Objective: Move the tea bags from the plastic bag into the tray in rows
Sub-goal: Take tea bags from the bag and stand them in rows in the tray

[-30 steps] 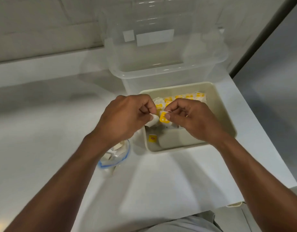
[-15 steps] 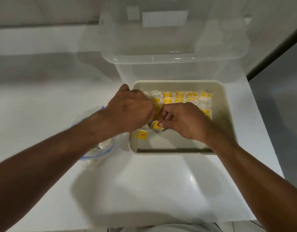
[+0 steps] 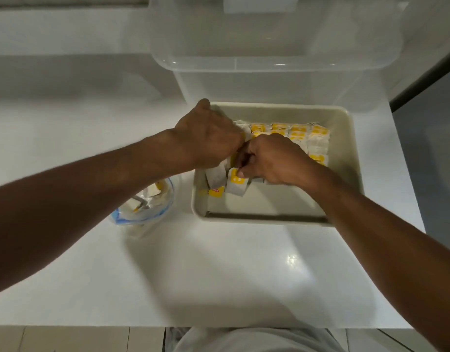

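Our right hand [image 3: 272,161] pinching a yellow-tagged tea bag [image 3: 236,182] inside the tray [image 3: 277,107], our left hand [image 3: 208,138] curled beside it, grip hidden from us, tea bag rows [image 3: 297,129] at the tray's far side, plastic bag [image 3: 145,207] left of the tray, clear bin [image 3: 269,80] behind.

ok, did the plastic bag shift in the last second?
No. The plastic bag still lies on the counter just left of the tray's near-left corner, as it did a second ago; only the view has changed.
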### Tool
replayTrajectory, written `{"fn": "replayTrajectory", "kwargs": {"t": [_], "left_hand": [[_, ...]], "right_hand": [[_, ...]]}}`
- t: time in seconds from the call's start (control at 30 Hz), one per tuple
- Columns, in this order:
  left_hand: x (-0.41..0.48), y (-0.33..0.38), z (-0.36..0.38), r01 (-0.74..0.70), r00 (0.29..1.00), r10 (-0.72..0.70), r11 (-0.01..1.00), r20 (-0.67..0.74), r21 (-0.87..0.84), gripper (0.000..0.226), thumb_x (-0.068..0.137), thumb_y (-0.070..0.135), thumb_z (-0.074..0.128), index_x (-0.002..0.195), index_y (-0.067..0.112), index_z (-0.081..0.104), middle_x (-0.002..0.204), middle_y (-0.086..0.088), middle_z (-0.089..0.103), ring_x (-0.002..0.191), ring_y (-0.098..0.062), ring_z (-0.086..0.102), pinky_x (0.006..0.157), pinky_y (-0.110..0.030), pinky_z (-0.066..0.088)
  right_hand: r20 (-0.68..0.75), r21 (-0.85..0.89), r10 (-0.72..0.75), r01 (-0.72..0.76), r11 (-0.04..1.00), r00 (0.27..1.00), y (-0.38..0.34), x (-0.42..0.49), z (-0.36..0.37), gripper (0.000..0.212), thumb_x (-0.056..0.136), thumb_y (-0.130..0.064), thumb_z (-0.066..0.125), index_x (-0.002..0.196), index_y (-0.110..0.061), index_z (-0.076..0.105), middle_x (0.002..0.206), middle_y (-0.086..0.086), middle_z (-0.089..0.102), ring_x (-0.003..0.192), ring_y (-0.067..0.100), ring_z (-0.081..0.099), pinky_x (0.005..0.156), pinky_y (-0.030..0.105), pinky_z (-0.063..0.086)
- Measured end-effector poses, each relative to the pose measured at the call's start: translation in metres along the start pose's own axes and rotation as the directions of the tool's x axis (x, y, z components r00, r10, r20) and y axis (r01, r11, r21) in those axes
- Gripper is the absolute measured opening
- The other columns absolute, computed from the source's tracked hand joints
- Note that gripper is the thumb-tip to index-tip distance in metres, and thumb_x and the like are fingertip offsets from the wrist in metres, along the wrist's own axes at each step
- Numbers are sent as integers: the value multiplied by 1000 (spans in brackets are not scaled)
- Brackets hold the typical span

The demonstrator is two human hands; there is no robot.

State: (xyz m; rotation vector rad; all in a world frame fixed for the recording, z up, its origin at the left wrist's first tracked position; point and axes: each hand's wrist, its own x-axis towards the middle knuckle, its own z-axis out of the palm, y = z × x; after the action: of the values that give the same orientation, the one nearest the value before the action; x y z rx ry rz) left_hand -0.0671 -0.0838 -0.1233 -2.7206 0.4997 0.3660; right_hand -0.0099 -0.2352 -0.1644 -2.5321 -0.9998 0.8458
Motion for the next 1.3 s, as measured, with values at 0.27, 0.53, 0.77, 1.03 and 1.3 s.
{"fn": "replayTrajectory", "kwargs": {"t": [0.27, 0.53, 0.77, 1.03, 1.3], "left_hand": [[13, -11, 8, -78, 995, 84, 991, 52, -104, 20, 84, 43, 67, 88, 30, 53, 76, 11, 52, 87, -16, 61, 78, -33, 36], [15, -16, 5, -131, 991, 133, 990, 34, -60, 12, 86, 37, 64, 88, 30, 55, 81, 10, 57, 86, -17, 60, 81, -35, 40], [0, 0, -8, 2, 999, -9, 992, 52, 125, 39, 85, 57, 64, 90, 24, 44, 86, 3, 47, 100, -23, 61, 78, -34, 33], [1, 18, -5, 113, 990, -126, 976, 59, 184, 9, 92, 30, 65, 92, 23, 60, 96, 3, 69, 93, -19, 66, 69, -31, 36], [-1, 21, -10, 167, 982, -179, 972, 62, 167, 17, 94, 30, 62, 83, 23, 51, 85, 5, 58, 87, -18, 62, 67, -32, 35]], "right_hand": [[-57, 23, 11, -10, 1000, 998, 7, 10, 0, 24, 73, -41, 79, 87, -23, 72, 84, 1, 71, 83, 23, 65, 75, 41, 55], [-145, 11, 9, -8, 1000, 989, 3, 6, 2, 26, 76, -43, 78, 94, -24, 73, 91, 3, 72, 88, 26, 64, 69, 33, 50], [-288, -130, -45, 8, 991, 957, 4, -9, 0, 41, 75, -61, 70, 100, -29, 63, 95, -6, 70, 91, 24, 64, 65, 30, 42], [-179, -214, 29, -67, 975, 984, 1, -20, 10, 45, 68, -66, 74, 87, -31, 52, 93, -8, 65, 86, 21, 61, 66, 30, 35], [-247, -296, 19, -95, 951, 969, -3, -16, 14, 46, 73, -67, 69, 98, -29, 63, 94, -4, 68, 86, 23, 64, 64, 30, 35]]}}
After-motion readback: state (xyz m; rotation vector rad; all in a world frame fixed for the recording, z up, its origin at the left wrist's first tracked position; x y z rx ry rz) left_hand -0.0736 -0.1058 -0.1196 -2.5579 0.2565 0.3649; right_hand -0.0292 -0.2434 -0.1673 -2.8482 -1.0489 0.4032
